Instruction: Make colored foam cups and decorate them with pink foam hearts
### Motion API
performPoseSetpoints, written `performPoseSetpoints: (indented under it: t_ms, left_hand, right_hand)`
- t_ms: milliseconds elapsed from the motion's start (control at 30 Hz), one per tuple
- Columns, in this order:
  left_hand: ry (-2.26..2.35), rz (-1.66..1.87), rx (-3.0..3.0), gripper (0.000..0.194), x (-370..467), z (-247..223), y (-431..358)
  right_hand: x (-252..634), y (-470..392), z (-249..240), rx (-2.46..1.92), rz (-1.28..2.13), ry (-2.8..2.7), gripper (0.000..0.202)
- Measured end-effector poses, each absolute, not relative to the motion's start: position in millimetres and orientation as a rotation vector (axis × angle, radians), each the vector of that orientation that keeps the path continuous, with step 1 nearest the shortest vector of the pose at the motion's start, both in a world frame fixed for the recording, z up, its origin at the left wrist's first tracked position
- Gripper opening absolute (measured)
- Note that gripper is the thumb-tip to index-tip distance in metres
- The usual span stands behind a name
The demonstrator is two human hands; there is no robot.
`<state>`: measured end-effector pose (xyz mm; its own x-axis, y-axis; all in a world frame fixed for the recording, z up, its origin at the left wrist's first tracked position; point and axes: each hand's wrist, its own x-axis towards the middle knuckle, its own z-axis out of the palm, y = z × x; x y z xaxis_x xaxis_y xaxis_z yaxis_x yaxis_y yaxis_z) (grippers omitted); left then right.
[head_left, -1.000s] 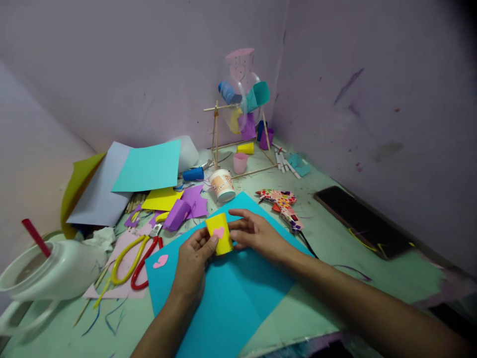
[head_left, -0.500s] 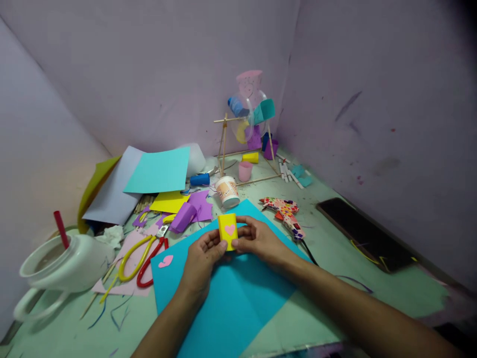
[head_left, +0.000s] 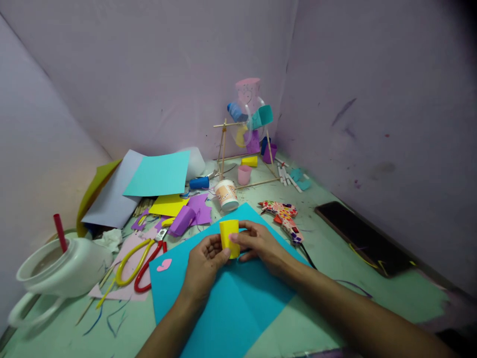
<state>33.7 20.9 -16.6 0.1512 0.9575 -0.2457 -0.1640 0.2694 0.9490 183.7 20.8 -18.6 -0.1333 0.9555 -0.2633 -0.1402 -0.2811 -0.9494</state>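
Observation:
A small yellow paper cup is held upright between both hands over a blue sheet of paper. My left hand grips its left side, thumb at the front near the bottom. My right hand closes on the right side, its thumb across the front where only a bit of pink shows. Pink heart cut-outs rest on the sheet's left part. Left of the sheet lie scissors with yellow and red handles.
Behind stands a stick-framed wheel model with coloured cups. A floral glue gun and a dark phone lie to the right. A white paper cup, purple cup, paper sheets and white jug are around.
My right thumb has moved up onto the yellow cup's front, covering the pink heart that showed before. The cup has turned slightly and sits a little lower in view.

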Motion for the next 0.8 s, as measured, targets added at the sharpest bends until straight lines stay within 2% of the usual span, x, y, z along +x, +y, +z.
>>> performPoseSetpoints:
  t_ms: [200, 567, 800]
  left_hand:
    - [1.093, 1.009, 0.975, 0.041, 33.3, -17.1, 19.1]
    - [1.073, 1.042, 1.007, 0.047, 36.2, -18.0, 18.7]
    - [1.085, 1.019, 1.106, 0.039, 35.0, -11.3, 12.8]
  right_hand:
    - [183.1, 20.9, -23.6, -1.233, 1.526, -1.033, 0.034]
    - [183.1, 18.8, -20.4, -1.096, 1.502, -1.21, 0.054]
    - [188.0, 18.4, -17.8, -1.237, 1.239, -1.368, 0.038]
